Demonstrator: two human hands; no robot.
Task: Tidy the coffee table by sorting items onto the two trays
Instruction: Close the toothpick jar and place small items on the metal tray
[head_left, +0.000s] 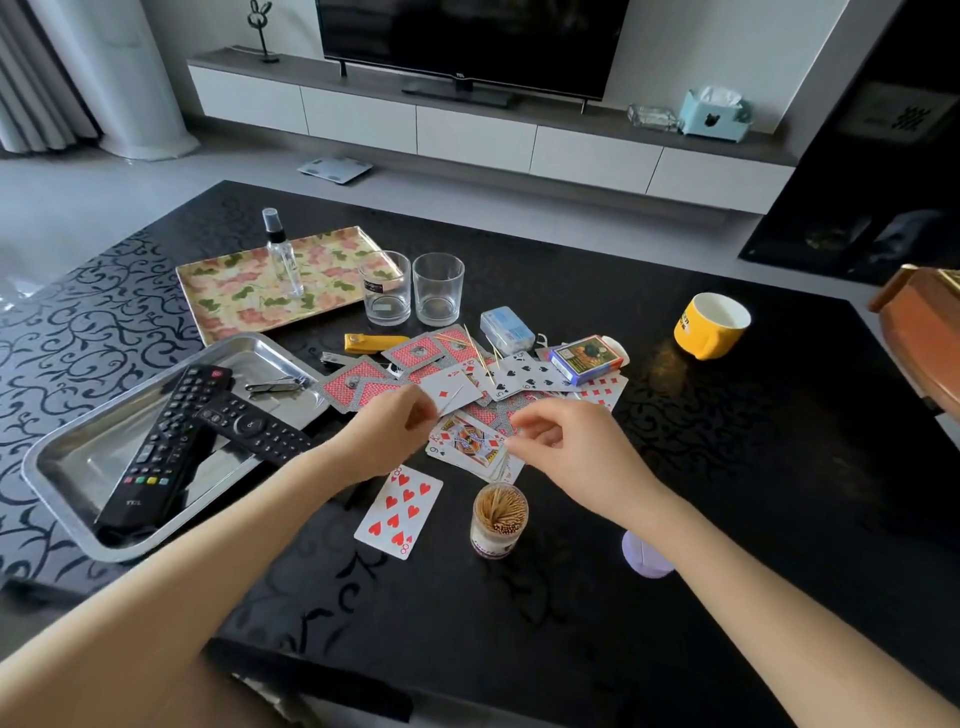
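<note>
Looks like the step in hand is rounding up the playing cards. The left hand (395, 423) has its fingers pinched on the near corner of the ace of diamonds (451, 388), which sits a bit above the spread. The right hand (556, 441) is curled at the right edge of the small pile (467, 440) with the king on top. I honestly can't tell if it's gripping the pile or just steadying it.

The loose cards (363, 382) are fanned on the worktop (727, 467) between the steel tray (83, 457) and the card box (586, 358), so nothing card-related is on a tray yet.

My tip: flick the stray toothpicks (472, 343) out first so they don't get sandwiched. Then drop the ace on the pile, sweep the rest in, square the edges and box it. Don't miss the eight of hearts (397, 512), which lies apart on the near side.
</note>
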